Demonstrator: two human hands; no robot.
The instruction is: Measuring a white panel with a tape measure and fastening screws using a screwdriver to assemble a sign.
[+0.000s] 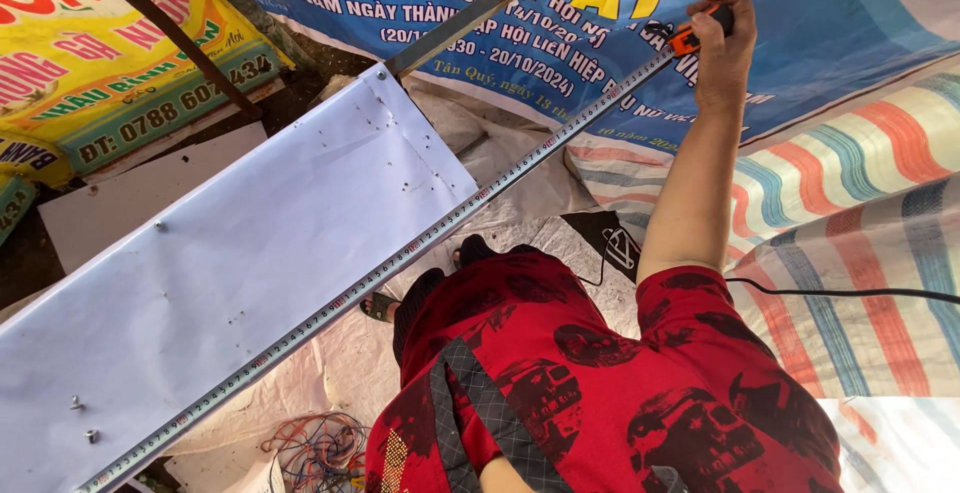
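the right hand (722,38) is raised at arm's length, its fingers closed around the orange and black tape measure case (690,38), and from that case the steel tape blade (400,258) runs out in a long diagonal. taking the white sheet panel (230,283) as the landmark, the blade lies right along the panel's near long edge, touching or just over it, with the case well beyond the panel's upper end and the blade's free end near the panel's lower end at the bottom of the view. the blade's long axis runs from lower left to upper right, matching the panel's own. it looks light and springy, stiff enough to hold a line yet likely to buckle or twist if unsupported, and its thin edge calls for holding it at the case rather than along the strip. the panel looks thin, flat and rigid, with small holes and a few screws (80,418) in it. the left hand is not in view, so its grip cannot be told. beyond the panel hang printed banners (560,43), beside it lies a striped tarpaulin (850,213), and loose coloured wires (315,448) sit below it.
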